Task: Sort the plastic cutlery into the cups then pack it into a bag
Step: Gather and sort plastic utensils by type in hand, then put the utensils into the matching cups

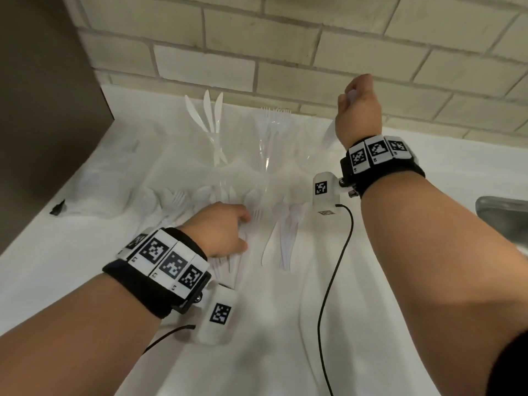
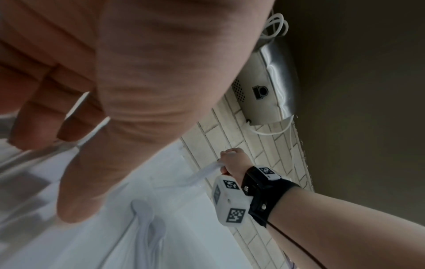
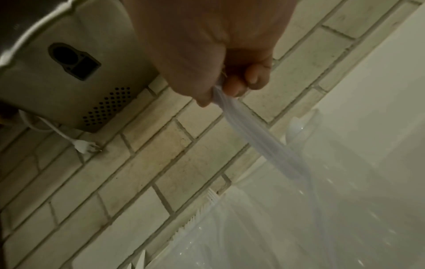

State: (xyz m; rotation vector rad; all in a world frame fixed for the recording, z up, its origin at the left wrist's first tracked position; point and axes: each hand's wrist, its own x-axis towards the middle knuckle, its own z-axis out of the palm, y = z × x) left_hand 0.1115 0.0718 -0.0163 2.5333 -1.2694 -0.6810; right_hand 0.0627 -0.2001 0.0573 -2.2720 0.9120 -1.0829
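Three clear cups stand near the brick wall: one holds white knives (image 1: 213,118), the middle cup (image 1: 265,155) holds forks (image 1: 274,115), and the right one is faint. My right hand (image 1: 357,104) is raised above the right cup and grips a few white spoons (image 3: 253,134) by the handles, bowls hanging down (image 1: 329,135). My left hand (image 1: 245,224) reaches down onto the loose pile of white cutlery (image 1: 285,232) on the counter. Its fingers (image 2: 34,127) are nearly straight and touch the pieces. More spoons (image 2: 147,222) lie beside its thumb.
Crumpled clear plastic (image 1: 94,192) lies at the left beside a small black scrap (image 1: 58,207). A brown panel (image 1: 43,95) bounds the left, and a steel sink rim (image 1: 503,212) the right. A grey wall unit (image 3: 69,72) with a dangling plug (image 3: 85,145) hangs on the bricks.
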